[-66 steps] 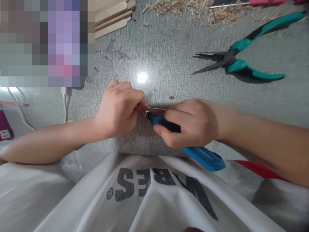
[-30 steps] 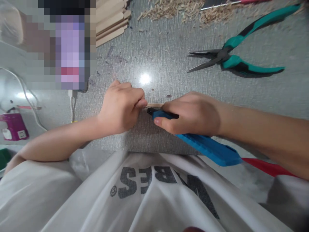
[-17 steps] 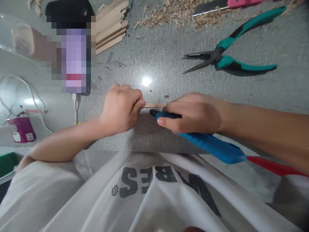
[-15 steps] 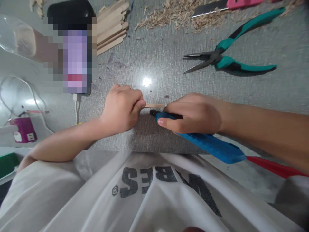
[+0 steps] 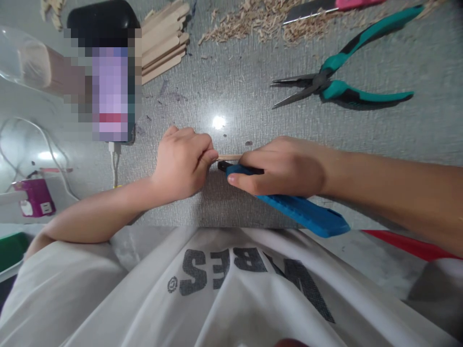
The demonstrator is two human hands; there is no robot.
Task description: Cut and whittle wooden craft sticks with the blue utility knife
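Observation:
My left hand [image 5: 183, 161] is closed, pinching one end of a thin wooden stick [image 5: 228, 157] that lies flat on the grey table [image 5: 235, 106]. My right hand [image 5: 282, 166] is wrapped round a blue utility knife [image 5: 300, 212], whose black tip rests against the stick just right of my left thumb. The knife's blue handle sticks out toward my body. Most of the stick is hidden under my hands.
Teal-handled long-nose pliers [image 5: 336, 86] lie at the right rear. Wood shavings [image 5: 260, 19] and a pink-handled blade [image 5: 325, 6] sit along the far edge. Stacked wooden sticks [image 5: 162, 43], a blurred phone with a cable [image 5: 115, 164] and a purple plug [image 5: 34, 202] are at the left.
The knife tip has slid a little left along the stick toward my left hand. The view has shifted slightly; both hands keep their grips.

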